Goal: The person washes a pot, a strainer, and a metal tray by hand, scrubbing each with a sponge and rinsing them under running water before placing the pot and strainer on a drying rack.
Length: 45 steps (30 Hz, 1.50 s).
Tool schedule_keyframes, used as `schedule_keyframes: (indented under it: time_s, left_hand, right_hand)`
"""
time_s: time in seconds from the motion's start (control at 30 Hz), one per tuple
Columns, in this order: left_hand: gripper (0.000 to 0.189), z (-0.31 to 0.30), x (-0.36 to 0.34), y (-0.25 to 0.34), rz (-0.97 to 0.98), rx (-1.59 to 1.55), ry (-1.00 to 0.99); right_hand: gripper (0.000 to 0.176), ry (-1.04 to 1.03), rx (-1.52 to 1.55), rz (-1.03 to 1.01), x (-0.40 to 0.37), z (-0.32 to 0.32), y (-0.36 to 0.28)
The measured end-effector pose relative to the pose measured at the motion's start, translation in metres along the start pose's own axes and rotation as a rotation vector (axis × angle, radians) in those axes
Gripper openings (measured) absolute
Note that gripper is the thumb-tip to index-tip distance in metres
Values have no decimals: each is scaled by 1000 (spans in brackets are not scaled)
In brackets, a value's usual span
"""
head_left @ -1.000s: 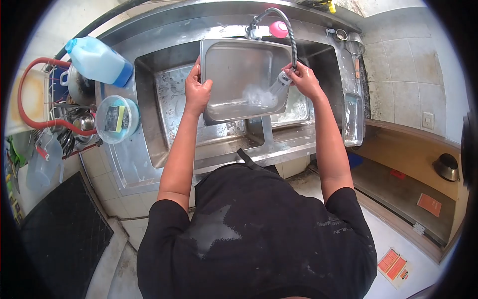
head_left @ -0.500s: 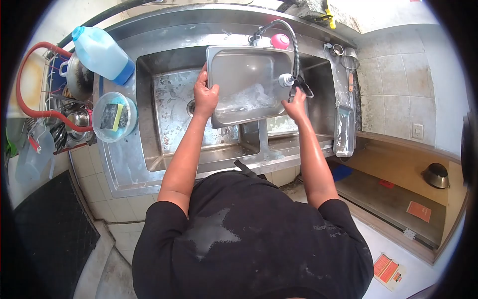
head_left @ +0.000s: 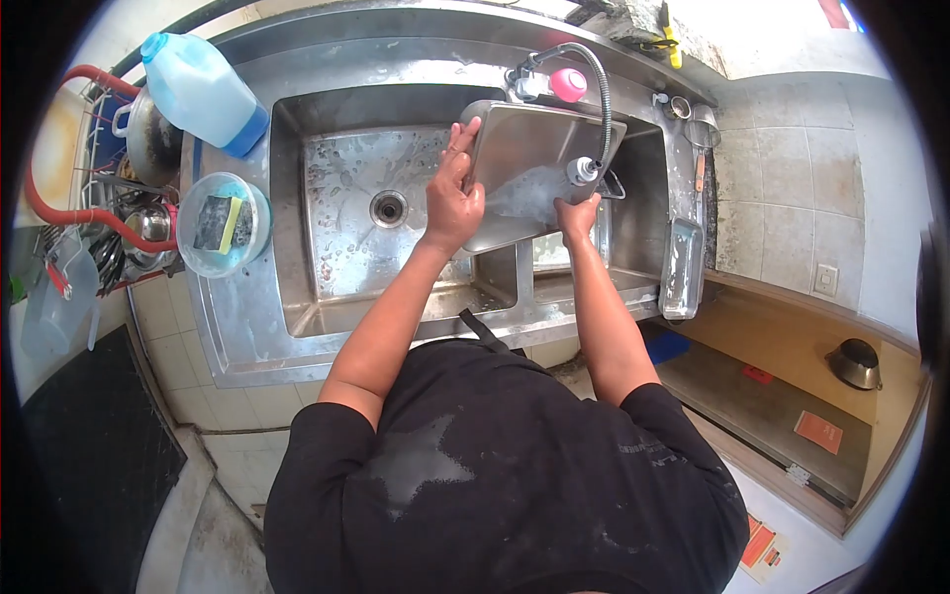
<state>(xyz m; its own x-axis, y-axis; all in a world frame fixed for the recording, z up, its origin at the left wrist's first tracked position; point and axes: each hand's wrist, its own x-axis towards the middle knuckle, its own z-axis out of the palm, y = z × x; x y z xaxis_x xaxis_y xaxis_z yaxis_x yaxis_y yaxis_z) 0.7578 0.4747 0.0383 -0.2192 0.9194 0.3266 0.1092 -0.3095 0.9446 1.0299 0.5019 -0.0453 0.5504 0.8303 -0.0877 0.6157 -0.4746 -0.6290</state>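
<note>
A rectangular metal pan [head_left: 524, 163] is held tilted over the divider of a double steel sink [head_left: 341, 238]. My left hand [head_left: 455, 203] grips the pan's left edge, its fingers along the outer side. My right hand [head_left: 577, 216] is closed at the white spray head [head_left: 584, 170] of the hose faucet, close to the pan's lower right side; whether it also touches the pan is hard to tell. Water spreads over the pan's inner face below the spray head.
Left of the sink are a blue jug [head_left: 203, 94], a tub [head_left: 226, 223] with a sponge [head_left: 230, 226], a pot [head_left: 153, 139] and a red hose [head_left: 79, 223]. A pink object [head_left: 568, 85] sits behind the faucet. A small metal tray [head_left: 682, 267] and strainer [head_left: 702, 129] lie right.
The pan has moved right and tilted, its left side raised. My left hand has moved right with it, uncovering the drain. My right hand has shifted slightly left and down.
</note>
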Motion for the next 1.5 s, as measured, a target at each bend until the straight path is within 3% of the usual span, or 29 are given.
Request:
schedule_keyframes:
  time_s: [0.33,0.4,0.5,0.63,0.83,0.9,0.93,1.0,1.03,1.07,1.13,1.17,1.23,1.27,1.33,1.4,1.43,1.5]
  left_hand:
    - [16,0,-5,-11,-143,-49,25]
    - [17,-2,-7,-16,-135,-15,23]
    - [20,-6,-7,-20,-134,2,29]
    - [24,-11,-9,-27,-64,61,15]
    - [29,-9,-16,-44,-48,62,5]
    - [29,0,-21,-49,-12,97,75]
    - [28,3,-21,-51,21,135,141]
    - [29,5,-18,-54,20,128,134]
    - [30,5,-18,-54,15,119,122]
    - [30,4,-18,-54,18,120,113]
    - [33,3,-12,-54,0,95,89]
    - [33,4,-9,-53,5,94,87]
    - [36,6,-8,-47,12,102,96]
    - [36,7,-7,-47,15,99,96]
    - [36,9,-6,-49,-45,69,126]
    - [38,11,-4,-51,-23,65,129]
    - [41,12,-6,-52,-5,59,129]
    - [46,15,-5,-56,-17,90,120]
  right_hand:
    - [65,20,-162,58,5,1,-19]
    - [62,1,-125,-104,16,2,-5]
    - [62,-59,-67,-186,25,0,8]
    - [61,15,-154,-34,5,3,-15]
    - [52,92,82,-165,7,14,17]
    - [55,79,496,216,9,22,22]
    - [55,78,498,210,6,23,17]
    - [64,29,746,385,-4,25,11]
    - [74,93,458,294,-1,31,23]
    - [74,97,463,300,-1,30,30]
    - [82,345,-455,-173,-14,15,21]
    - [82,349,-451,-172,-21,12,20]
    - [82,339,-463,-457,-39,12,20]
    - [82,343,-464,-457,-53,14,21]
    - [65,133,-695,-538,-81,29,17]
    - [51,-180,-587,-657,-97,37,-7]
    - [51,-182,-585,-650,-104,42,-27]
    - [41,-590,-750,-674,-108,50,-56]
